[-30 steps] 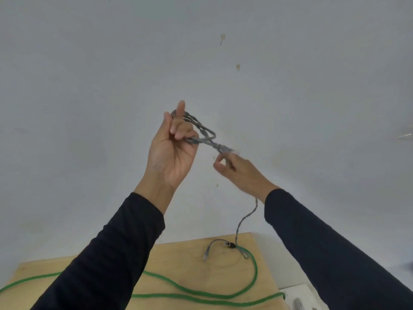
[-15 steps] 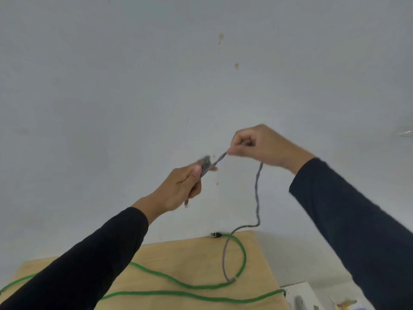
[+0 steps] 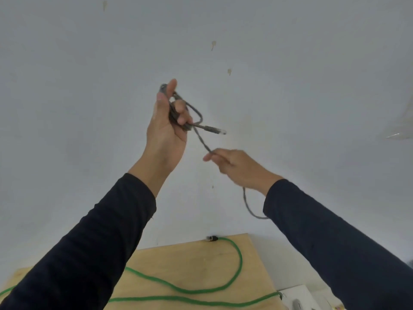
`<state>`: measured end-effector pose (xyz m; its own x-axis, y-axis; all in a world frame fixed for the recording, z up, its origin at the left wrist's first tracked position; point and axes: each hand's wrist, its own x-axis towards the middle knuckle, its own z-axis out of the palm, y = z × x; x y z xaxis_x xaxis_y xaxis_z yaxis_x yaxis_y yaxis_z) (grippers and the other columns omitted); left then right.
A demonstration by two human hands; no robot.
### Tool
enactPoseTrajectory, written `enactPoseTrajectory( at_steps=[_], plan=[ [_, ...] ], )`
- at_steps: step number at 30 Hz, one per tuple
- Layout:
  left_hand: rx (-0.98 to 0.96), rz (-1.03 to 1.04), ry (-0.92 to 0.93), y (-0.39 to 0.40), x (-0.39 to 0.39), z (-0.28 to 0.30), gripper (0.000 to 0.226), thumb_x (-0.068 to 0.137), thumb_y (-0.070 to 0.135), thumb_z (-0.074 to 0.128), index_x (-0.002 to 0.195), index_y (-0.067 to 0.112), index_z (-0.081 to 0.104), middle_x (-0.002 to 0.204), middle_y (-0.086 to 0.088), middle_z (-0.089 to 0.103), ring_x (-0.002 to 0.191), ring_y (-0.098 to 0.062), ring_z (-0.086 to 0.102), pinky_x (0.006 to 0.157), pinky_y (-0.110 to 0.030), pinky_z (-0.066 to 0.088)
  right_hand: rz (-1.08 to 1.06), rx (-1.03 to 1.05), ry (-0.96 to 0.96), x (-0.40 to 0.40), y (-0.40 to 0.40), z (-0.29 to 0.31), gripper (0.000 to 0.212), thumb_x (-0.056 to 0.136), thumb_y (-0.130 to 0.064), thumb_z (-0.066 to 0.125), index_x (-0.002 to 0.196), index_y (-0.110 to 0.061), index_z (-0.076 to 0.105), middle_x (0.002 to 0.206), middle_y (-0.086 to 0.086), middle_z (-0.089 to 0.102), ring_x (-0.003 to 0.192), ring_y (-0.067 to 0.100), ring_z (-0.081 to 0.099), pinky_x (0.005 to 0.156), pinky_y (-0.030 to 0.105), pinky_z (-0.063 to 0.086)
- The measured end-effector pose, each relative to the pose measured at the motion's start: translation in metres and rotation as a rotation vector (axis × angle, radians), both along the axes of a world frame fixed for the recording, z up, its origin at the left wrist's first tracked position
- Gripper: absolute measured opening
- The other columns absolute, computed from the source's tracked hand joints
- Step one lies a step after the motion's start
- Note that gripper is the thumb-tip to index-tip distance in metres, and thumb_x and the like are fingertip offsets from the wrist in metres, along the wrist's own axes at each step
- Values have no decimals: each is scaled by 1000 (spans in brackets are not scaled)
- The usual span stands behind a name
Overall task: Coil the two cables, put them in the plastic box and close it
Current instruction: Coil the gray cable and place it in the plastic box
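The grey cable [image 3: 202, 142] is thin, with a matte braided look. Several loops of it are gathered in the raised left hand [image 3: 166, 133], pinned between thumb and curled fingers. One end sticks out to the right of those loops, ending in a clear plug on a dark boot. A straight stretch runs down and right to the right hand [image 3: 234, 165], which pinches it; below that hand the rest hangs in a slack curve, clear of the counter [image 3: 190, 256].

The green cable [image 3: 239, 260] is thicker and lies uncoiled on the counter. Its dark-booted plug rests at the far edge; from there it curves along the right side, bends back toward the middle, and a second run crosses near the front edge, passing over the right edge.
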<state>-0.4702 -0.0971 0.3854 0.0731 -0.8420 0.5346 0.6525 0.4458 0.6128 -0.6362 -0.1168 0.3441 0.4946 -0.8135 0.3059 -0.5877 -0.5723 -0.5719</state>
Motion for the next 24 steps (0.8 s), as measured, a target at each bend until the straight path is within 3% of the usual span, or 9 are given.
enactPoseTrajectory(
  at_steps=[2,6,8,9,11,13,16,20,24],
  plan=[
    [36,208,-130,-9,8,-4,36,102,35,24,126,19,45,65,10,58,56,-6,51,65,-21,43,49,63,92,2,10,-9,26,98,-25,38,108,-18,61,70,-17,49,64,1,48,58,8,38],
    [-67,553,-889,-5,8,-43,35,101,38,22,135,35,32,97,15,66,86,-2,65,76,-21,50,151,21,184,12,22,7,21,95,-24,45,92,-15,63,73,-19,52,63,-8,50,60,10,37],
    [-94,473,-1080,5,4,-65,35,99,39,23,131,36,36,98,20,64,75,2,63,69,-15,48,154,-40,175,11,21,25,18,91,-24,54,80,-15,64,68,-15,57,59,-7,52,59,9,37],
    [-91,391,-1101,11,3,-73,38,98,39,22,127,28,45,83,15,65,61,-3,59,61,-16,44,143,-53,149,7,18,33,17,88,-26,59,75,-15,65,69,-9,62,62,-1,56,62,13,40],
    [-72,216,-1055,22,3,-80,47,98,40,19,117,18,56,53,8,47,45,-12,39,51,-19,34,118,-32,87,-5,10,45,14,83,-27,64,72,-18,67,72,-3,67,66,16,58,65,26,44],
    [-5,68,-906,27,7,-80,53,97,44,18,113,18,61,49,8,28,46,-13,22,47,-22,24,115,-8,-14,-19,4,49,13,85,-22,63,73,-21,69,63,-8,61,57,11,46,57,20,39],
    [58,-112,-673,33,12,-71,53,94,46,22,111,19,64,48,11,19,44,-10,15,50,-28,16,49,31,-281,-30,-5,36,21,92,-19,53,81,-21,71,45,-15,41,46,8,30,45,16,27],
    [14,-235,-351,35,5,-51,50,99,41,19,118,16,58,47,11,20,41,-6,18,51,-25,21,19,57,-431,-11,-12,1,24,96,-21,46,90,-27,68,54,-2,35,42,9,28,41,16,26],
    [-18,-65,-48,22,10,-22,36,101,32,22,123,17,47,52,10,40,46,-5,35,61,-19,35,-11,48,-199,13,4,-35,25,96,-19,43,106,-22,65,56,-12,42,46,2,39,49,18,39]
  ],
)
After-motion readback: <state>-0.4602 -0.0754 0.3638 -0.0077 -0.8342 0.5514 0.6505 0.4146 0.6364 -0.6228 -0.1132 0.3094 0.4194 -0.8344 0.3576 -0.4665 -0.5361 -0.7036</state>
